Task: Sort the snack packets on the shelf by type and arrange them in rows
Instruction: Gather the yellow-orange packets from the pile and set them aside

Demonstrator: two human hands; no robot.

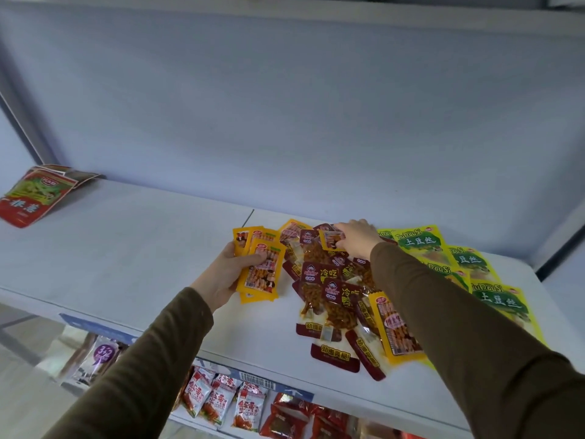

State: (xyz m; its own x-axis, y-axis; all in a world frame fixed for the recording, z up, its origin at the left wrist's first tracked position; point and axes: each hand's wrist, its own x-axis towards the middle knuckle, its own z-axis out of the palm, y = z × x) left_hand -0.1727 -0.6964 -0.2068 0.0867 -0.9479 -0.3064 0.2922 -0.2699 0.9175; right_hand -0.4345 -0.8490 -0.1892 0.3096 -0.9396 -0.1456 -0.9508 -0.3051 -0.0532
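Observation:
A mixed pile of snack packets lies on the white shelf [158, 248]. My left hand [228, 270] grips a small stack of orange-yellow packets [261, 270] at the pile's left edge. My right hand [356, 237] reaches to the back of the pile and pinches another orange-yellow packet [330, 240]. Dark maroon packets [332, 296] fill the middle of the heap. One more orange-yellow packet [397, 334] lies at the front right, partly under my right sleeve. Several yellow-green packets [421, 245] spread along the right side.
A few red packets with a green picture [34, 193] lean at the shelf's far left against the back wall. The lower shelf holds white-red packets [221, 397], red packets [285, 419] and a purple-white one [101, 353]. A seam [248, 217] divides the shelf board.

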